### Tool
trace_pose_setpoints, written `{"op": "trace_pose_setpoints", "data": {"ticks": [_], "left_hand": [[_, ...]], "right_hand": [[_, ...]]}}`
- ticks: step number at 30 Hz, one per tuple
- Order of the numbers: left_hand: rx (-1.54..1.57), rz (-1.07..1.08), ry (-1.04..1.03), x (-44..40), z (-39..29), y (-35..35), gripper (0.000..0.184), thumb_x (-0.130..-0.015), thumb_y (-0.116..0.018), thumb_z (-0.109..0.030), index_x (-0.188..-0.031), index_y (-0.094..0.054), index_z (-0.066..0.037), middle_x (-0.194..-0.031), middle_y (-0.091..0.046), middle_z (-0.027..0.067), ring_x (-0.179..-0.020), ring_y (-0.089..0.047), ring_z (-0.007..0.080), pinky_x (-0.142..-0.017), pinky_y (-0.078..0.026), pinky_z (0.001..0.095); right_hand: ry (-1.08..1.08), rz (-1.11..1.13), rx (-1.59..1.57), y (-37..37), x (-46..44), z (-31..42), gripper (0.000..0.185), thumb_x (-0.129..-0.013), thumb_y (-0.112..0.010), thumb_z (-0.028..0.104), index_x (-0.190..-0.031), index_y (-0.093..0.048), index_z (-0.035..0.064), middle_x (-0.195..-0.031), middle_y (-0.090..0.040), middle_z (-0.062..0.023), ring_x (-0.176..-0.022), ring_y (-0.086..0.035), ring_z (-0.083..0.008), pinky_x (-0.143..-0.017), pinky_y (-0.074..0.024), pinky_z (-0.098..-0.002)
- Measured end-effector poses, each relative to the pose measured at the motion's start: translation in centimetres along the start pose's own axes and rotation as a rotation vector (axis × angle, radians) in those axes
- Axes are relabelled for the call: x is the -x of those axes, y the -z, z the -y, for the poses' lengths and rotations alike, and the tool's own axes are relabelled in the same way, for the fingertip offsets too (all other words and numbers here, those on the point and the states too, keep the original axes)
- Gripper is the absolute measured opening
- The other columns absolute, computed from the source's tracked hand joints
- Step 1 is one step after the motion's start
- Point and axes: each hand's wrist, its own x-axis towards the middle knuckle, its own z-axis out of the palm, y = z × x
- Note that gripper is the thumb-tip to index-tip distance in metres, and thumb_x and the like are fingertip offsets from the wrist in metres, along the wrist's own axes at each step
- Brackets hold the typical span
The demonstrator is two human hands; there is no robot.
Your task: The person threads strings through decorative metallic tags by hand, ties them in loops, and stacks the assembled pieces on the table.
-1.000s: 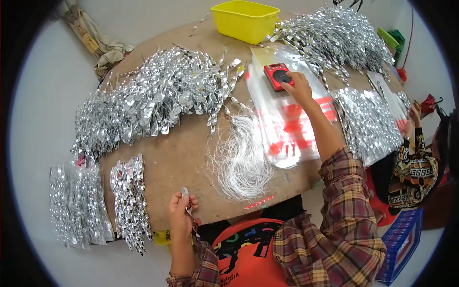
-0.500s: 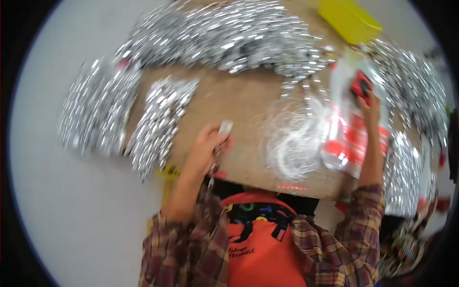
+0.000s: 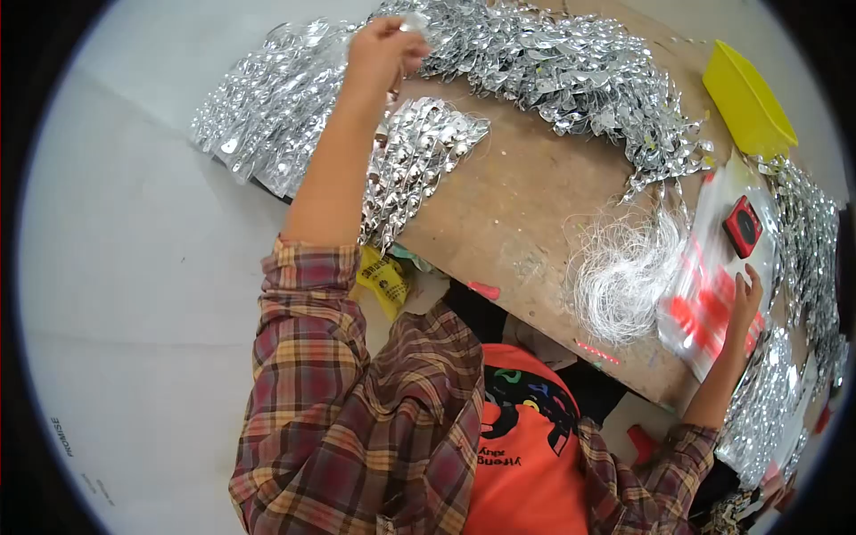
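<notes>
In the head view, we see our hands well apart. Our left hand (image 3: pixel 383 55) pinches a small pale piece (image 3: pixel 413 22) by the heaped silver strands (image 3: pixel 562 76); our right hand (image 3: pixel 747 299), fingers loosely parted, is just beside the red device (image 3: pixel 743 227) on the plastic bags (image 3: pixel 709 267).

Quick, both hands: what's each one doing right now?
Left hand: closed, pinching a shiny silvery piece.
Right hand: open, nothing visible in it, near the red device.
</notes>
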Motion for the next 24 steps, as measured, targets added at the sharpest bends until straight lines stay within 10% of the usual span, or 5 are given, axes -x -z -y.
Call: {"op": "trace_pose_setpoints", "data": {"ticks": [7,24], "left_hand": [[-0.861,0.101,-0.23,0.0,11.0,-2.1,0.032,-0.077,-0.059,-0.024,-0.098,-0.061,0.0,-0.084,-0.063,0.0121,-0.072,-0.058,0.0193,-0.066,-0.045,0.0312],[-1.239,0.232,-0.468,4.0,11.2,-2.4,0.042,-0.076,-0.059,-0.012,-0.117,-0.054,-0.007,-0.097,-0.058,0.0178,-0.093,-0.052,0.0356,-0.081,-0.04,0.0439]], "right_hand": [[0.092,-0.045,0.019,-0.8,0.0,-5.3,0.036,-0.085,-0.054,0.011,-0.12,-0.05,0.0043,-0.117,-0.052,-0.009,-0.094,-0.053,-0.0173,-0.083,-0.0431,-0.0294],[-0.121,-0.109,0.419,-2.8,-8.6,1.4,0.034,-0.088,-0.049,0.035,-0.115,-0.056,0.0147,-0.104,-0.054,-0.0155,-0.092,-0.057,-0.0313,-0.078,-0.0455,-0.0385]]}}
